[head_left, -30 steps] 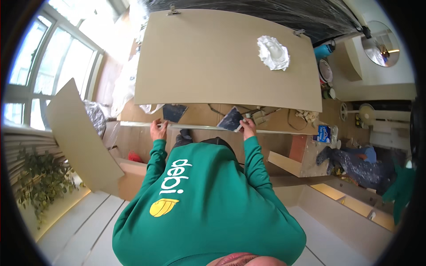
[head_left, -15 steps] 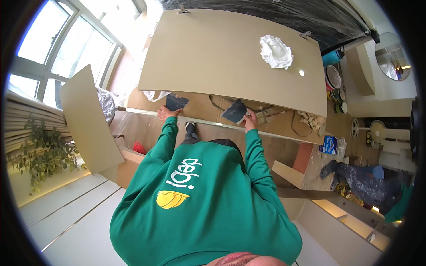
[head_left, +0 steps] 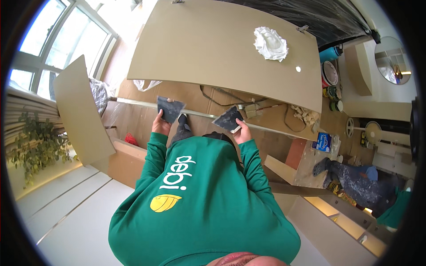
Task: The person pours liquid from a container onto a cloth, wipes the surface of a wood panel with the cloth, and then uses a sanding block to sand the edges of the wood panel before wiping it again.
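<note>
My left hand [head_left: 161, 126] grips a dark grey, roughly square sheet of sandpaper [head_left: 170, 110], held up between thumb and fingers. In my right hand [head_left: 242, 132] is a second dark sheet of sandpaper [head_left: 227, 119], tilted, with pale dust marks on its face and a whitish edge by the fingers. Both sheets are apart from each other, short of the large beige panel [head_left: 213, 48]. A crumpled white cloth or paper [head_left: 270, 43] lies on the panel's right half.
Below the panel, a brown cardboard-like surface [head_left: 186, 91] carries a dark cord and wood shavings [head_left: 305, 114]. A pale rail [head_left: 137, 103] runs along its near edge. Another beige board [head_left: 83, 111] leans at left. On the right are tubs, a blue bottle [head_left: 330, 53] and a person in dusty trousers [head_left: 355, 179].
Both hands have drawn back from the panel toward my body, each bringing its sandpaper along. The left sheet is now held up more plainly in view. My view has shifted slightly.
</note>
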A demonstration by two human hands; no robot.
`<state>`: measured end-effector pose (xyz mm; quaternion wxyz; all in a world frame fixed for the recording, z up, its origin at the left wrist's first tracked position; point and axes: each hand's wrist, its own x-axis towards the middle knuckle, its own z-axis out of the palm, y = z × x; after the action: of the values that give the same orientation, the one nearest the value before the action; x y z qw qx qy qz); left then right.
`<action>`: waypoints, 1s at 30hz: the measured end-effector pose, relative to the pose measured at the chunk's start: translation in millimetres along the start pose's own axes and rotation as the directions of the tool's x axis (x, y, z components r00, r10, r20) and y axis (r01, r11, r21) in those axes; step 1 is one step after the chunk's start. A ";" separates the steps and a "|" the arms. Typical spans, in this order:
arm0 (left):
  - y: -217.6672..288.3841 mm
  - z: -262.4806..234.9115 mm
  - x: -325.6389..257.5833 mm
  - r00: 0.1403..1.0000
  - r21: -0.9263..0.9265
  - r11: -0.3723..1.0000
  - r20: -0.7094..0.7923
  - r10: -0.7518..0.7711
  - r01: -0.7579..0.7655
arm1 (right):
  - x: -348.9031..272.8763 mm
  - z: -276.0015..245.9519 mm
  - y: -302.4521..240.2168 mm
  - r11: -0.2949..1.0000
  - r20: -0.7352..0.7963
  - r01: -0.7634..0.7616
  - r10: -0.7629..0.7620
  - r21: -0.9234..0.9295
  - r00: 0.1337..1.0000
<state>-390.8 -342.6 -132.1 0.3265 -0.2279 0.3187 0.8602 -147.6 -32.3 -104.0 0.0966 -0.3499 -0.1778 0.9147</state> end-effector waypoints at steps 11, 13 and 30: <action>-16.6 117.2 -96.7 0.974 0.097 0.971 0.077 0.212 -0.219 | -74.3 150.3 32.4 0.272 0.441 0.731 -0.650 -0.626 0.619; -4.2 127.8 -89.9 0.963 0.134 0.954 0.074 0.260 -0.268 | -82.0 172.3 31.1 0.331 0.475 0.751 -0.613 -0.571 0.631; 124.5 160.1 -53.0 0.882 0.522 0.716 0.345 0.321 -0.464 | -83.3 307.5 75.3 -0.111 0.601 0.634 -0.477 -0.765 0.641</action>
<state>-472.0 -325.8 60.4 0.2238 0.0592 0.5711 0.7875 -297.5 -205.7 129.6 0.2201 -0.1592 -0.8347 0.4790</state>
